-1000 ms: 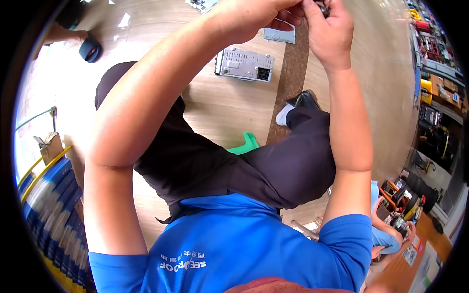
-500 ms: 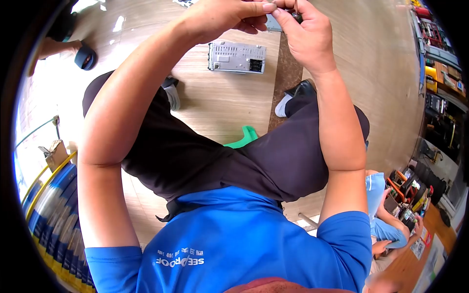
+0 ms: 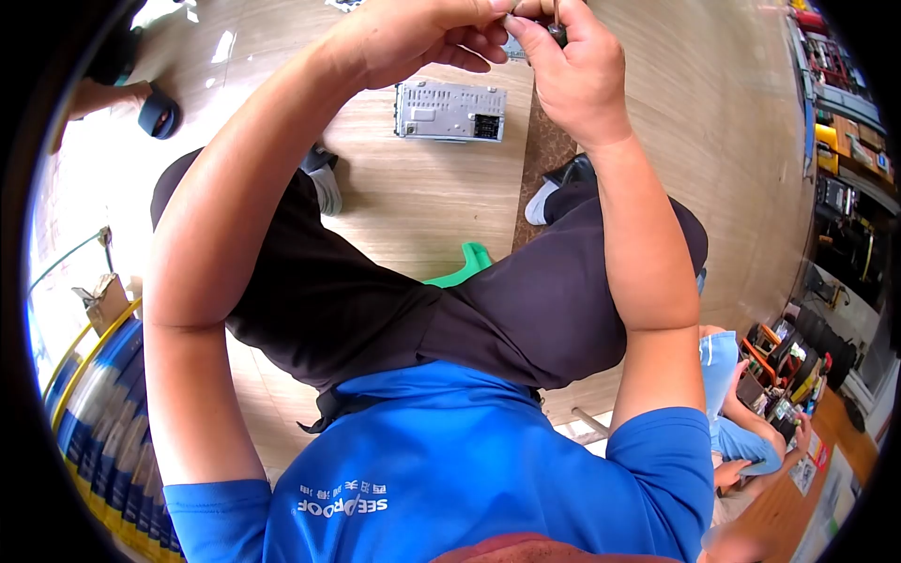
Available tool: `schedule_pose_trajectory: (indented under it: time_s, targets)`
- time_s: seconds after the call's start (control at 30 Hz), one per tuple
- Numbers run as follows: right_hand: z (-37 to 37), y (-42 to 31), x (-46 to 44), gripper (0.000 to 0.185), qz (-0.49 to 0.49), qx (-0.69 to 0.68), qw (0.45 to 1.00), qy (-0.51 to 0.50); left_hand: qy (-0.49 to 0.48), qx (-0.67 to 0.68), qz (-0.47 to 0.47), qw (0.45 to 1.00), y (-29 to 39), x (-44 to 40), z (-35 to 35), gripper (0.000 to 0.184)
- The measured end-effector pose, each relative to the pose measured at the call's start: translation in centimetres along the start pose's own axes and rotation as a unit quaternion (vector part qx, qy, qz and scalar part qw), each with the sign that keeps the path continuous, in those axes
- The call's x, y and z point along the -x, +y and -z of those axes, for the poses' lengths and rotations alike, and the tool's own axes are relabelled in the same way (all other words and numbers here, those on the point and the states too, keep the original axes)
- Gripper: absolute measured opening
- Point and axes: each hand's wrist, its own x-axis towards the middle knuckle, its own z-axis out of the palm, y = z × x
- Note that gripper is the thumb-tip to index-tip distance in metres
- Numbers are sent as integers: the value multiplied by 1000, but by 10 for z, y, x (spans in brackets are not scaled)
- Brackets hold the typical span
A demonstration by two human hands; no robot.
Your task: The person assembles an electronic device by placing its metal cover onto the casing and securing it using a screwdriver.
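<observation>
At the top edge my left hand (image 3: 427, 38) has its thumb and forefinger pinched on something too small to make out, its other fingers curled loosely. Close against it on the right, my right hand (image 3: 579, 75) is closed around a thin tool with a dark round part (image 3: 558, 36), partly hidden by the fingers. Below the hands a silver metal box unit (image 3: 449, 111) with slots and a black connector lies on the floor. Part of a second light-coloured metal piece (image 3: 513, 49) shows between the hands.
A green curved piece (image 3: 462, 266) lies between my legs. Shelves (image 3: 849, 150) with parts line the right side. Another person (image 3: 746, 432) sits at lower right, and a sandalled foot (image 3: 160, 111) stands at upper left. Blue boxes (image 3: 113, 413) fill a rack at lower left.
Both hands have shifted left in the view and stay close together. The metal box unit also appears farther left, and my left foot has come into sight.
</observation>
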Motion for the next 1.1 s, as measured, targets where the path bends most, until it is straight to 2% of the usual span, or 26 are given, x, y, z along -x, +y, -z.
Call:
schedule_pose_trajectory:
  time_s: [0.3, 0.37, 0.57, 0.7, 0.77, 1.1]
  targets:
    - [-1, -1, 0, 5, 15, 16, 1000, -7, -16, -37, 5, 999, -3, 2, 1, 24]
    - [-2, -1, 1, 2, -36, -65, 997, -21, -18, -20, 9, 1000, -4, 2, -1, 26]
    - [-4, 2, 1, 2, -54, -97, 993, -29, -18, -11, 11, 1000, -8, 3, 0, 28]
    - [-6, 8, 4, 4, -48, -100, 994, -4, -43, 17, 5, 999, -7, 3, 1, 28]
    - [-3, 17, 5, 12, -58, -55, 997, 20, -46, 26, 8, 999, -7, 4, 1, 28]
    - [-6, 13, 6, 11, -61, -43, 997, 22, -39, -4, -9, 999, -12, 2, 2, 31]
